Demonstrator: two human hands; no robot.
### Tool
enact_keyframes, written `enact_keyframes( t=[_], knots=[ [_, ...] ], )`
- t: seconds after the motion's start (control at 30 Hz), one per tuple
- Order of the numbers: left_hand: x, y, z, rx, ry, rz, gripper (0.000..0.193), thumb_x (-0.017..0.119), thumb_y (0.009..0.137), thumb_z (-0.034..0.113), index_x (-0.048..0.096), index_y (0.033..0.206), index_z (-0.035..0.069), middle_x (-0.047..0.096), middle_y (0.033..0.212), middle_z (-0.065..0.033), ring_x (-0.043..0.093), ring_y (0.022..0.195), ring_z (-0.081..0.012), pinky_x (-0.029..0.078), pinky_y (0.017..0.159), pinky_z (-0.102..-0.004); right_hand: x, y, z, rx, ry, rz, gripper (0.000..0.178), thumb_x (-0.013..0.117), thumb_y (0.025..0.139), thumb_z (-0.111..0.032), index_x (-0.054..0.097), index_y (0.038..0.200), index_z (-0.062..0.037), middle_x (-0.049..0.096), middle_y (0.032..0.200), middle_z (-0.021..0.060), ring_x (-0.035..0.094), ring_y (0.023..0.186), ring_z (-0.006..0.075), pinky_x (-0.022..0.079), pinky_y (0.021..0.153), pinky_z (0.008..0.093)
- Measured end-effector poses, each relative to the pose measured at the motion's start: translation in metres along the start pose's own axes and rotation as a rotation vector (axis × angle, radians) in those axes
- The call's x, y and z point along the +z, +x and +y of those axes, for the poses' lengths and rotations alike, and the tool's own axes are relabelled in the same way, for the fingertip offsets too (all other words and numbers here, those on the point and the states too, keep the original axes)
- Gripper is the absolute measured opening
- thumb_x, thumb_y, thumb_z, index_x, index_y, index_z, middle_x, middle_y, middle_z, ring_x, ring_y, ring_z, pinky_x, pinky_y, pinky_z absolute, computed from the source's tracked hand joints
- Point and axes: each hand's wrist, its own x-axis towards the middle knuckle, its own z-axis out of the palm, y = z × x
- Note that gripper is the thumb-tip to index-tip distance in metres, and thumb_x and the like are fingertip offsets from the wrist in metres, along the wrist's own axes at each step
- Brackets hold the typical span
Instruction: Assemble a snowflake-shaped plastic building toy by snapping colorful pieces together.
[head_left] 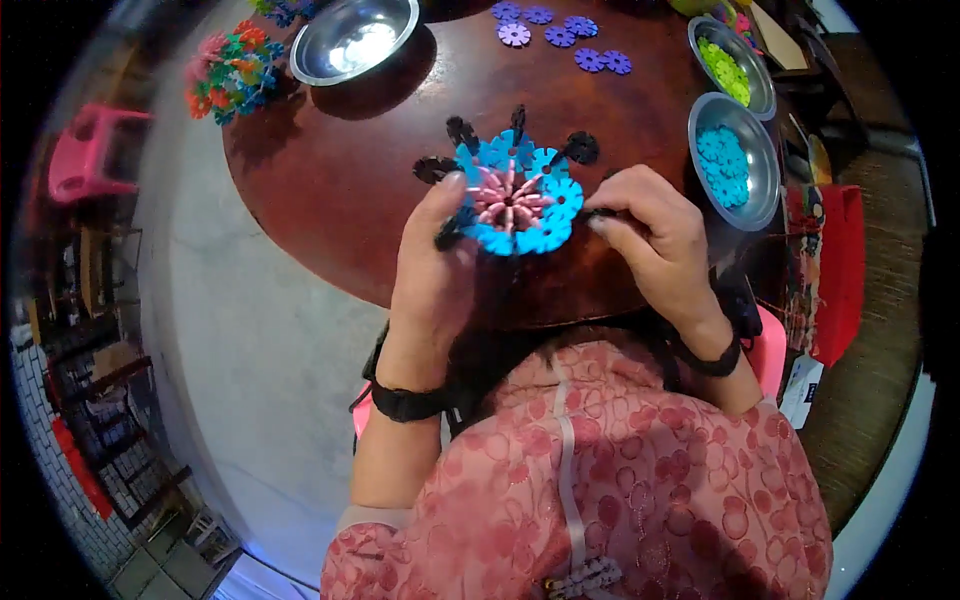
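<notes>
My left hand (432,250) grips the left side of a flower-shaped assembly (562,205) of notched plastic discs, with the thumb on top. Pink discs stand in a ring at its centre, blue ones surround them, and several black discs (581,148) stick out from the far and left rim. At the assembly's right edge, my right hand (650,225) pinches a small black disc (600,212) between thumb and fingertips. Fingers hide most of that piece, and I cannot tell whether it is joined to the blue rim.
Purple discs (560,37) lie loose at the far side of the brown table (330,215). Metal bowls hold blue discs (722,165) and green discs (724,72) on the right. Far left are another metal bowl (355,45) and a multicoloured disc cluster (235,72). A pink stool (100,155) stands beyond.
</notes>
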Motion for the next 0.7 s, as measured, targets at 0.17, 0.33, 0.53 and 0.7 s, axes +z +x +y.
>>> enact_keyframes(
  t=[0.17, 0.33, 0.53, 0.7],
  knots=[
    [0.000, 0.002, -0.001, -0.059, 0.466, 0.208, 0.027, 0.054, 0.092, 0.019, 0.058, 0.111, 0.000, 0.063, 0.103, -0.0086, 0.062, 0.090, -0.0154, 0.050, 0.078, -0.0283, 0.003, -0.003, 0.018, 0.033, -0.078, 0.006, 0.010, 0.065, 0.076, -0.002, 0.063, 0.086, -0.0009, 0.060, 0.084, 0.0123, 0.060, 0.079, 0.0284, 0.047, 0.069, 0.0341],
    [0.001, 0.002, -0.005, 0.076, 0.477, 0.215, 0.028, 0.062, 0.085, 0.013, 0.058, 0.111, 0.002, 0.064, 0.093, -0.0027, 0.057, 0.079, -0.0079, 0.043, 0.064, -0.0217, 0.001, -0.004, 0.025, 0.025, -0.105, 0.039, 0.011, 0.065, 0.077, -0.004, 0.064, 0.088, -0.0016, 0.061, 0.084, 0.0124, 0.061, 0.079, 0.0289, 0.048, 0.070, 0.0351],
    [0.008, -0.002, -0.003, 0.017, 0.590, 0.188, 0.027, 0.061, 0.086, 0.013, 0.057, 0.110, 0.002, 0.064, 0.089, -0.0018, 0.055, 0.075, -0.0063, 0.038, 0.059, -0.0198, 0.008, -0.005, 0.029, 0.027, -0.065, 0.028, 0.012, 0.065, 0.078, -0.005, 0.064, 0.089, -0.0018, 0.062, 0.085, 0.0130, 0.062, 0.079, 0.0293, 0.048, 0.070, 0.0350],
    [0.013, -0.004, 0.000, -0.031, 0.487, 0.163, 0.025, 0.060, 0.087, 0.016, 0.057, 0.107, 0.002, 0.063, 0.089, -0.0029, 0.057, 0.075, -0.0089, 0.042, 0.064, -0.0212, 0.008, -0.003, 0.028, 0.123, -0.064, 0.034, 0.011, 0.065, 0.080, -0.009, 0.064, 0.088, -0.0021, 0.064, 0.083, 0.0136, 0.063, 0.077, 0.0310, 0.048, 0.068, 0.0362]
  ],
)
